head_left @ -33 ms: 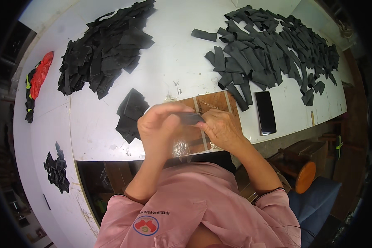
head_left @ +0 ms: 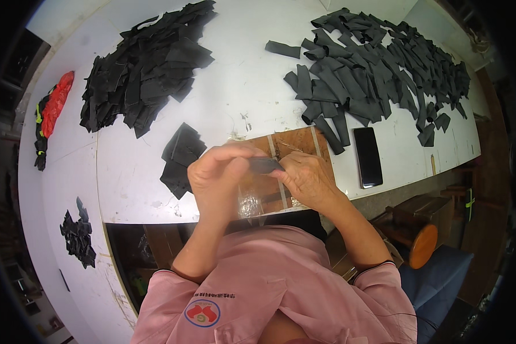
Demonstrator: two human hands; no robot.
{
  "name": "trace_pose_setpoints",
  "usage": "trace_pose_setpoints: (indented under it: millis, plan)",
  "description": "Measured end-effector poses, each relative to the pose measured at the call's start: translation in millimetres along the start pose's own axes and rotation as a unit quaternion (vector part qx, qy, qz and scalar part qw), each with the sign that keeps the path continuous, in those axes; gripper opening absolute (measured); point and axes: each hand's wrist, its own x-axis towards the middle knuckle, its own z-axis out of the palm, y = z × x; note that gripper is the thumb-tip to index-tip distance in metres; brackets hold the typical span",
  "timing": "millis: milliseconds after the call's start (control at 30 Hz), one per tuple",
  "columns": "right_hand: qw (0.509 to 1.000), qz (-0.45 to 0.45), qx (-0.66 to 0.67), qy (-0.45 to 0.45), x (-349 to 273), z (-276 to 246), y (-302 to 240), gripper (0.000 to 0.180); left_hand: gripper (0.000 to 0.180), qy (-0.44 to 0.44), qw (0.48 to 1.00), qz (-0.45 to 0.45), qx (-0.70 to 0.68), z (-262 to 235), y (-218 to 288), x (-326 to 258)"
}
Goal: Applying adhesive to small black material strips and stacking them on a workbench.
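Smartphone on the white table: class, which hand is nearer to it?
Right. The right hand is left of the smartphone; the left hand is farther left, past the right hand.

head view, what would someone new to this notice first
Most likely the two big heaps on the white table: the black flat pieces at the upper left and the dark grey strips at the upper right. Between and below them, the left hand and right hand hold a small dark piece. The brightest spot is the red bundle near the table's far left edge.
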Motion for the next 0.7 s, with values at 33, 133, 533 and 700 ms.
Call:
trace_pose_setpoints:
  millis: [33, 133, 533, 700]
  plan:
    - [1.0, 0.001, -0.012, -0.015, 2.2, -1.7, -3.0, 0.025, 0.014, -0.011, 0.996, 0.037, 0.074, -3.2, 3.6, 1.4]
    - [0.999, -0.05, -0.007, -0.006, 9.9, -11.2, -13.1, 0.024, 0.006, 0.02, 0.997, 0.062, 0.046, -4.8, 7.1, 1.6]
    - [0.855, 0.121, 0.493, 0.105, 64.2, -71.0, 20.3, 0.037, 0.028, 0.257, 0.774, 0.046, 0.577, -135.7, -46.0, 26.4]
    - [0.919, 0.227, 0.28, 0.161, 28.3, -43.8, 20.1, 0.035, 0.026, 0.164, 0.684, -0.141, 0.696, -194.7, -56.4, 46.2]
